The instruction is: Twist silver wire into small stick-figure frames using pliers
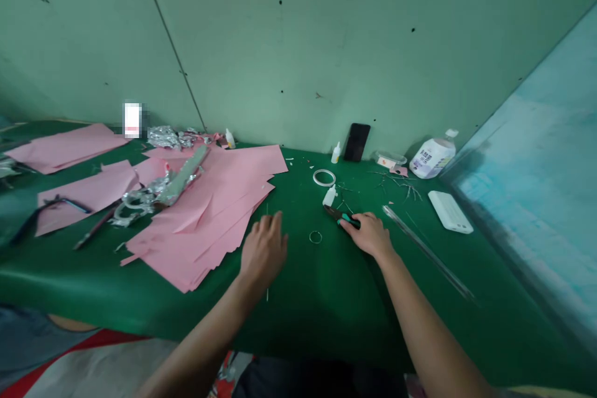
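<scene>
My right hand [370, 235] is closed round the handles of a pair of pliers [345, 219], black with green grips, whose jaws point up and left beside a small white glue bottle [329, 195]. My left hand [265, 247] lies over a thin straight wire [267, 294], its fingers bent and pressed together on it. The wire's two ends show beyond and below the hand; the fingertips' contact is hidden. Between the hands, a small wire ring [316, 237] lies on the green table cover [317, 298].
Pink paper sheets [224, 193] are stacked left, with foil scraps and a green strip [186, 174] on top. A white ring [324, 178], a phone [357, 142], a plastic bottle [433, 157], a white power bank [450, 211] and a wire bundle [426, 252] lie beyond and right.
</scene>
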